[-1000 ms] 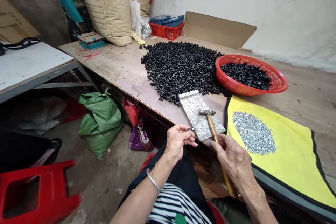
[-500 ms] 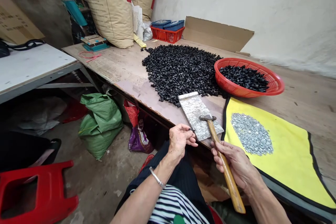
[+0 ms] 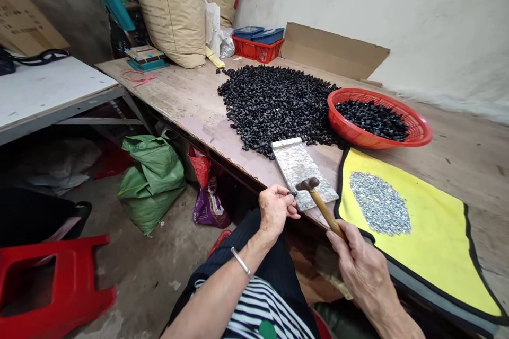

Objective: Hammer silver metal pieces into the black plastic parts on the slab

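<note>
My left hand (image 3: 276,209) pinches a small black part (image 3: 292,194) at the near left edge of a worn metal plate (image 3: 303,169). In my right hand (image 3: 360,257) is the wooden handle of a hammer (image 3: 324,209), its head above the plate, close to the black part. Behind the plate spreads a large pile of small black parts (image 3: 278,103). More of them fill a red basket (image 3: 417,122) at the right. Small silver metal pieces (image 3: 379,204) lie on a yellow cloth (image 3: 433,243) beside the plate.
Large sacks (image 3: 169,5), a red crate (image 3: 256,50) with blue boxes and a cardboard sheet (image 3: 334,52) stand at the back. Left of the wooden table are a white table (image 3: 47,90), a green sack (image 3: 151,180) and a red stool (image 3: 79,280).
The hammer head has tilted and shifted slightly left, and my right hand has turned and moved a little right around the handle. My left hand keeps its pinch almost in place.
</note>
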The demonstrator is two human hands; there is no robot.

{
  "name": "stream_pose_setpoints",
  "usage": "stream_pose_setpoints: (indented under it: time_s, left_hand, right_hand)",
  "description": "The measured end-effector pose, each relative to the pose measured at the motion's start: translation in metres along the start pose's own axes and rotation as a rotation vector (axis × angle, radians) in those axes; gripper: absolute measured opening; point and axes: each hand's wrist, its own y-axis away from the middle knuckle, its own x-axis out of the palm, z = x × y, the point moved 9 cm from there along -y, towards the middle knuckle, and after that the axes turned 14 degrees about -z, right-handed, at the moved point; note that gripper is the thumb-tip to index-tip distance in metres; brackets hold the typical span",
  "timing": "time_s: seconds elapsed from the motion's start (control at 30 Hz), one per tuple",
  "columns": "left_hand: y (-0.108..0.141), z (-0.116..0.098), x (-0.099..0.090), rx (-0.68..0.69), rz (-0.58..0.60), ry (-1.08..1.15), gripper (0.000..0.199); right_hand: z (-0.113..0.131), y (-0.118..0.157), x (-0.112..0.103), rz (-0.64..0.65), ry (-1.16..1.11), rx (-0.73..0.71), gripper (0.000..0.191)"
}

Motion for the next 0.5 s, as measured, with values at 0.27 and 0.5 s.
stream_pose_setpoints:
  time_s: [0.27,0.5]
  left_hand:
    - [0.0,-0.001,-0.001,0.018,-0.006,0.014,0.011]
    - [-0.002,0.0,0.0,0.004,0.0,0.038,0.011]
  right_hand:
    - [0.059,0.012,-0.024,-0.3,0.248,-0.439,0.034]
    - [0.057,0.008,-0.038,-0.341,0.27,-0.431,0.037]
